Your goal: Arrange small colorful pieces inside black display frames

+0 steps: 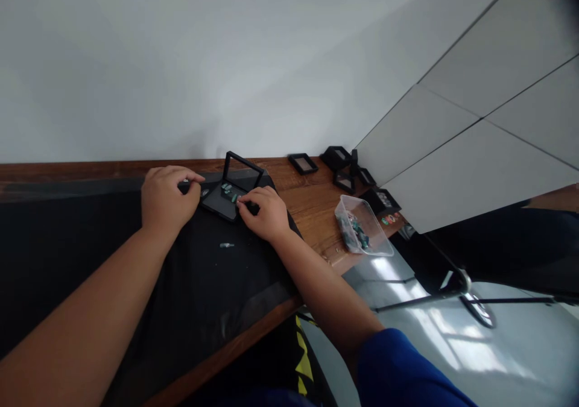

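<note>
An open black display case [231, 190] stands on a black mat [190, 286], its clear-windowed lid [244, 173] raised upright. Several small green stones [228, 191] lie on the case's base. My left hand [165, 197] rests at the case's left edge, fingers curled and pinching a small dark thing I cannot make out. My right hand [265, 211] sits at the case's right front corner, fingers bent down onto the base next to the stones. One loose green stone [227, 245] lies on the mat in front of the case.
A clear plastic tub [362, 227] with more green stones sits on the wooden table [312, 199] to the right. Several empty black frame cases [337, 164] stand at the back right by a white panel. A stand's legs [456, 289] rest on the floor.
</note>
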`<state>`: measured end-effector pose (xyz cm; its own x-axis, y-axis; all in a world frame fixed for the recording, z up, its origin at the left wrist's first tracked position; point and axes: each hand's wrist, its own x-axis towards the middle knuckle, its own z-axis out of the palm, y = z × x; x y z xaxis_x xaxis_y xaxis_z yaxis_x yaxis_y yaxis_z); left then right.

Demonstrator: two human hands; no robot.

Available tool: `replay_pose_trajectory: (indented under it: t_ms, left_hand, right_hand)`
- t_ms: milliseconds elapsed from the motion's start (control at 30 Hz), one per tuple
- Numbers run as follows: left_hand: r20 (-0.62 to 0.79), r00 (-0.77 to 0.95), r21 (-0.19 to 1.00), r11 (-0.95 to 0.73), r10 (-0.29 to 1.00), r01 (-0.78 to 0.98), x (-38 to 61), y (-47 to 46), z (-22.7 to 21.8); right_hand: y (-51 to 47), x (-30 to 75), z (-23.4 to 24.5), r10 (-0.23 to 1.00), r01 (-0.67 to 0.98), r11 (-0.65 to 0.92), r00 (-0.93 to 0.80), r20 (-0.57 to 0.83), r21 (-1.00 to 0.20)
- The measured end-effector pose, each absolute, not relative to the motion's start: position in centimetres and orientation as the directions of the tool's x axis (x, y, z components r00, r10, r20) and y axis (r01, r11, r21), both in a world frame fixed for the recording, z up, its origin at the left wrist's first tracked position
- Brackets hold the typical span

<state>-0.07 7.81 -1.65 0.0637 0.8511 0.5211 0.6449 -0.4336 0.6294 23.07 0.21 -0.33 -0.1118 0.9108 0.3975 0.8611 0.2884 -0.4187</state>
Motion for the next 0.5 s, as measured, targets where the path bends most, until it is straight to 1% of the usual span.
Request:
replay_pose_trajectory:
  t_ms: [133, 233, 367, 500]
  left_hand:
    - [0.543, 0.054, 0.652, -0.462, 0.838, 0.601, 0.2, 7.5, -1.2]
    - [0.508, 0.057, 0.676, -0.438, 0.86, 0.592, 0.4, 7.1, -0.7]
    - [0.444, 0.04, 0.671, -0.362, 0.895, 0.647, 0.5, 6.6, -0.4]
    - [0.437, 0.083, 0.66, -0.382, 0.896, 0.647, 0.8, 6.4, -0.3]
  right_hand:
    - [0.4, 23.4, -0.4, 0.901, 0.859, 0.283, -0.086, 0.425, -0.426]
    - [0.3, 23.4, -0.2, 0.91, 0.857, 0.289, -0.108, 0.4, -0.427]
    - [0.3, 23.3, 0.0, 0.916, 0.85, 0.293, -0.118, 0.383, -0.438]
    - [0.4, 23.5, -0.1, 0.91, 0.831, 0.296, -0.095, 0.404, -0.471]
